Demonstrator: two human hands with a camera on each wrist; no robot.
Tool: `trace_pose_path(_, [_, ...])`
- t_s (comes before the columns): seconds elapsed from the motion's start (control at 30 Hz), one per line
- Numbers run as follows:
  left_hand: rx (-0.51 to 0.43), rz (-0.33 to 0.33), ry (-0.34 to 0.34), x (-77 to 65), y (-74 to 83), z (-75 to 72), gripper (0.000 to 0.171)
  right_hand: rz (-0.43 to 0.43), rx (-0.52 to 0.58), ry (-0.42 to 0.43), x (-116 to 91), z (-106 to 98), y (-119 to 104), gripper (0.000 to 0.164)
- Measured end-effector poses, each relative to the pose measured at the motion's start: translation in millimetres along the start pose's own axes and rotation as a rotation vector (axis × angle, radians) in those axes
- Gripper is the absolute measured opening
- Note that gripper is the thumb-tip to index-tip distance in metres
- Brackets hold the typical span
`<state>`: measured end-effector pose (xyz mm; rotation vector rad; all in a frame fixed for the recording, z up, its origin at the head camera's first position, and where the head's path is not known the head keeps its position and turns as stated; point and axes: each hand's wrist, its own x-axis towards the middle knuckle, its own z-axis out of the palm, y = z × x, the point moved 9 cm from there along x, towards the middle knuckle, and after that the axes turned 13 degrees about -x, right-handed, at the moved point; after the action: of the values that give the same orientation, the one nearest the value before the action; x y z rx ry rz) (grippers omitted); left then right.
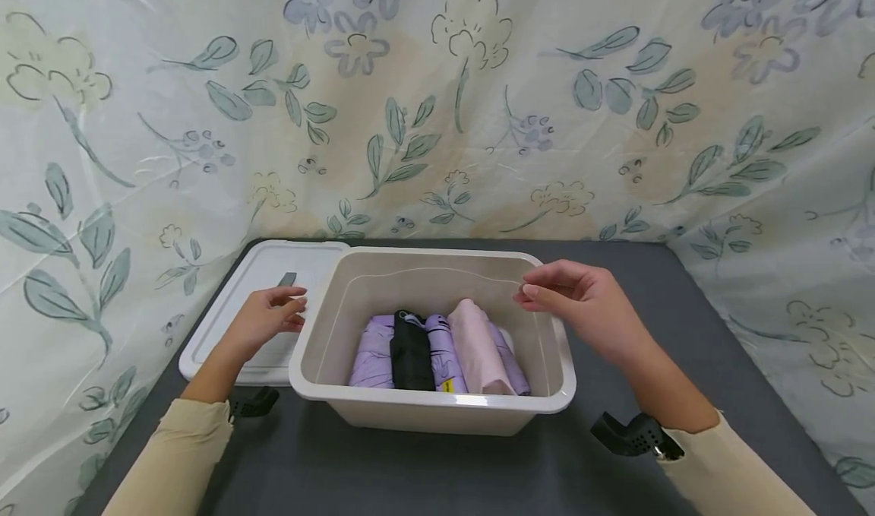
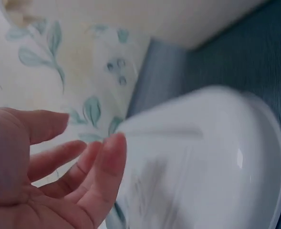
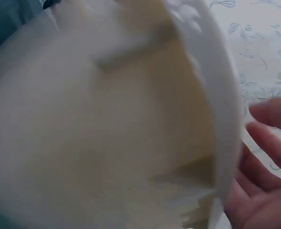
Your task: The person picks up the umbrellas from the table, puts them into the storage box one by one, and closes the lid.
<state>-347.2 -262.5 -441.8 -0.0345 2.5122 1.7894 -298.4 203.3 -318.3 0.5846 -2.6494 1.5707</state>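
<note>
A beige plastic storage bin (image 1: 437, 413) stands on the dark table. Inside it, rolled or folded cloths stand in a row: a purple one (image 1: 373, 355), a black one (image 1: 412, 356), a purple printed one (image 1: 447, 356) and a pale pink one (image 1: 481, 349), with more purple beside it. My left hand (image 1: 266, 320) hovers left of the bin, over the white lid (image 1: 235, 360), fingers loosely bent around nothing. Near the bin's back right corner is my right hand (image 1: 581, 295), thumb and fingertips close together. In the right wrist view its fingers (image 3: 269, 143) appear beside the rim, gripping nothing visible.
The lid lies flat on the table (image 1: 437, 474), left of the bin and partly behind it. A grey latch (image 1: 288, 279) shows on the lid. Floral curtain (image 1: 410, 121) hangs behind and along both sides of the table. Black bands (image 1: 636, 434) circle both wrists.
</note>
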Motion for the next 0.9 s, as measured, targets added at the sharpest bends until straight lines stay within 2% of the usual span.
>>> trace_pose_path(0.1, [0.075, 0.003, 0.048, 2.5, -5.4, -11.4, 0.049, -0.045, -0.004, 0.132, -12, -5, -1, 0.024])
trace_pose_path(0.2, [0.181, 0.037, 0.112, 7.0, -7.1, -21.8, 0.045, -0.101, -0.037, 0.27, -24, -11, -3, 0.018])
trace_pose_path(0.27, [0.262, 0.061, 0.15, 10.7, -8.1, -27.1, 0.043, -0.159, -0.043, 0.328, -33, -12, -5, 0.015])
trace_pose_path(0.37, [0.366, 0.106, 0.182, 16.8, -12.0, -31.5, 0.039, -0.256, -0.009, 0.368, -45, -9, -6, 0.013])
trace_pose_path(0.5, [0.44, 0.165, 0.214, 23.1, -14.5, -31.5, 0.033, -0.39, 0.058, 0.396, -59, -1, -8, 0.019])
trace_pose_path(0.63, [0.494, 0.173, 0.231, 27.8, -14.9, -30.1, 0.034, -0.549, 0.088, 0.39, -74, 5, -11, 0.027])
trace_pose_path(0.73, [0.546, 0.156, 0.256, 30.6, -14.8, -32.2, 0.037, -0.667, 0.038, 0.401, -86, 8, -17, 0.023])
trace_pose_path(0.9, [0.616, 0.124, 0.27, 34.1, -14.3, -35.1, 0.044, -0.859, -0.123, 0.539, -109, 9, -34, 0.008])
